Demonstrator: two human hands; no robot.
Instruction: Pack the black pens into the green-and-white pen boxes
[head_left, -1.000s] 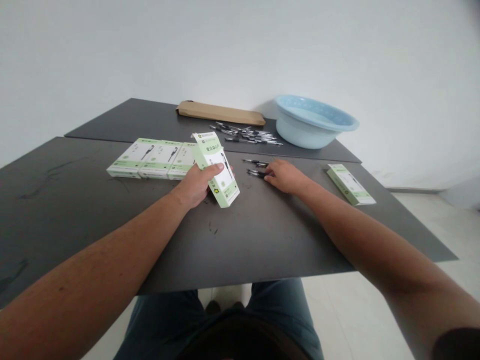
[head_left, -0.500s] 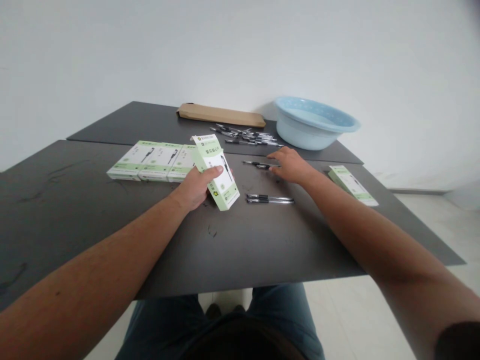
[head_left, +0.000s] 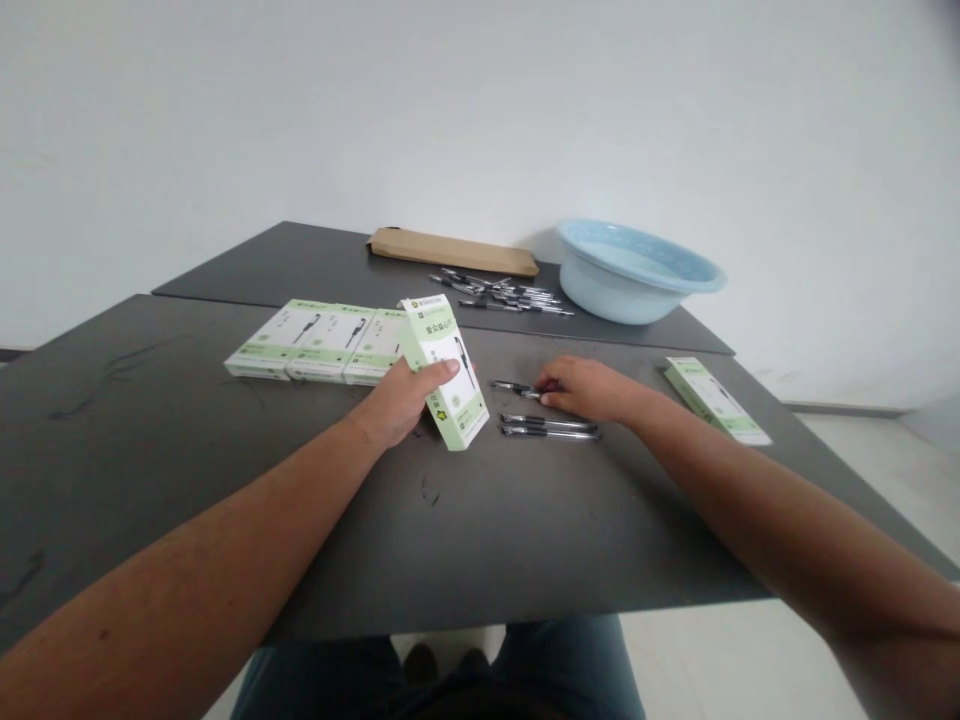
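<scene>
My left hand (head_left: 399,398) is wrapped round a green-and-white pen box (head_left: 459,390), held tilted above the table with its thumb on the printed front. The box's top end leans back towards the row of boxes. My right hand (head_left: 585,388) rests low over the table, fingers curled and pinching a couple of black-and-clear pens (head_left: 516,388), whose right ends are hidden under the hand. Just in front of that hand, a pair of pens (head_left: 551,434) lies side by side on the table.
Three similar boxes (head_left: 319,342) lie in a row at the left. One more box (head_left: 716,400) lies at the right. Behind are several loose pens (head_left: 510,292), a brown cardboard package (head_left: 454,252) and a light-blue basin (head_left: 634,275) on the dark table (head_left: 420,540).
My right hand has come down and its fingers have closed on the pens behind the front pair. The left hand still holds the box in nearly the same pose. The view has tipped slightly upward.
</scene>
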